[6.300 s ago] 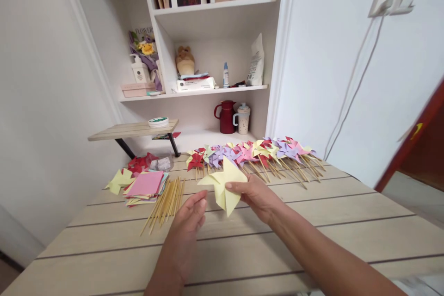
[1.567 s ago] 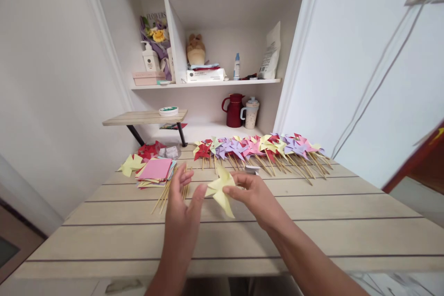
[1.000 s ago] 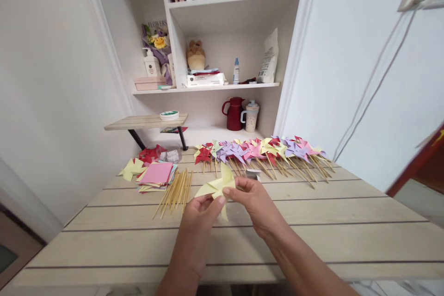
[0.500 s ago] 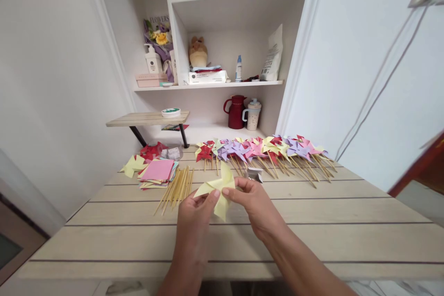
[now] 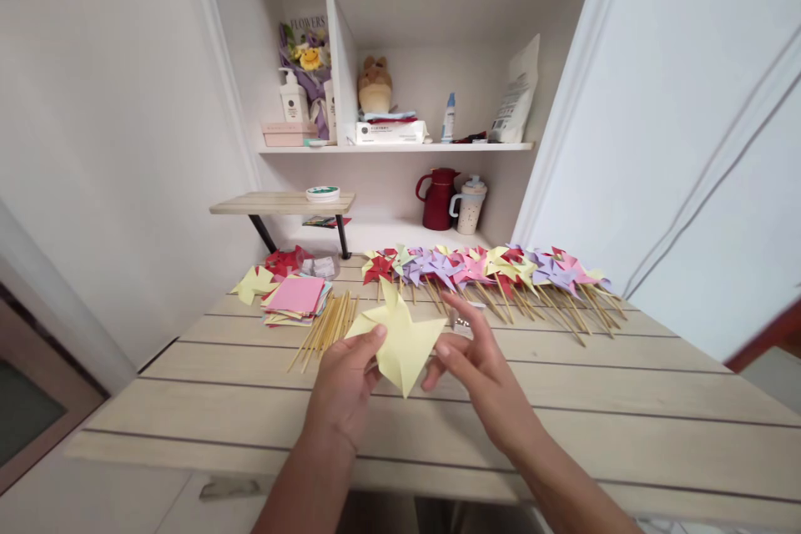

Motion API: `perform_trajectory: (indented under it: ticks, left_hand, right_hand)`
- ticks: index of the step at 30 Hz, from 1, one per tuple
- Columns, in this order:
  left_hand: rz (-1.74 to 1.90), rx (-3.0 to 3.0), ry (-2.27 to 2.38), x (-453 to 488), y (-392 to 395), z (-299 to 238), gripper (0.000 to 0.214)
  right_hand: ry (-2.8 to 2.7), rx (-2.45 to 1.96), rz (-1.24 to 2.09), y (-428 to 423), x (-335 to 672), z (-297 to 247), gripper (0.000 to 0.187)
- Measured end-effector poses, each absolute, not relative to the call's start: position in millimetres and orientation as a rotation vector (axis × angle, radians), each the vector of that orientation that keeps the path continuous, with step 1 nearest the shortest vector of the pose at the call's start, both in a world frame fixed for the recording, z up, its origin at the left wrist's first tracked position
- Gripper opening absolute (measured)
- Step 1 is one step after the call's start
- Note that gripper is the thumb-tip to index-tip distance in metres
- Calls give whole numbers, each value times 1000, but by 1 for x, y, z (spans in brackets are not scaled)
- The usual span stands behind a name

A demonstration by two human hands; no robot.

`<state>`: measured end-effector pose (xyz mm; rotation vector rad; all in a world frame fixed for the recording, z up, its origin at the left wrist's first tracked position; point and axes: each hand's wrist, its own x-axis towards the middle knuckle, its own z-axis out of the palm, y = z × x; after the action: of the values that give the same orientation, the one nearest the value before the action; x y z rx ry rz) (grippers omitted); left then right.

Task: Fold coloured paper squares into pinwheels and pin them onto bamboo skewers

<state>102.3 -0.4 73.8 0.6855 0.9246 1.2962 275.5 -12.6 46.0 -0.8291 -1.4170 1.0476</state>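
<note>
A pale yellow paper pinwheel [image 5: 404, 344] is held over the table, with no stick on it. My left hand [image 5: 344, 380] pinches its left side between thumb and fingers. My right hand [image 5: 479, 367] is at the pinwheel's right blade with its fingers apart; whether a fingertip touches the blade I cannot tell. Just beyond my right hand is a small box [image 5: 461, 325] with shiny bits in it, partly hidden by the fingers. A bundle of thin wooden sticks [image 5: 329, 321] lies beyond my left hand.
Finished pinwheels on sticks [image 5: 469, 267] line the table's back. At the left are a stack of coloured paper squares [image 5: 297, 296], a loose yellow pinwheel [image 5: 252, 285] and a small raised shelf [image 5: 275, 203]. A red jug [image 5: 438, 200] and a cup [image 5: 471, 207] stand behind.
My right hand has let go of the pinwheel's centre, and its fingers have spread to the right. The pinwheel now faces more openly, still in my left hand. The view has shifted slightly.
</note>
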Motion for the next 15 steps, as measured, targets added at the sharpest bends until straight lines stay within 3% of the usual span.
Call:
perform_trajectory:
  ticks: [5, 7, 15]
  left_hand:
    - [1291, 642, 875, 101, 0, 75, 39]
    - [1284, 651, 867, 102, -1, 75, 38]
    - [1314, 714, 931, 110, -9, 72, 39]
  right_hand:
    - [-1784, -753, 163, -13, 275, 33, 59]
    - [-1790, -770, -43, -14, 273, 33, 52]
    - [-1655, -796, -20, -18, 268, 46, 19]
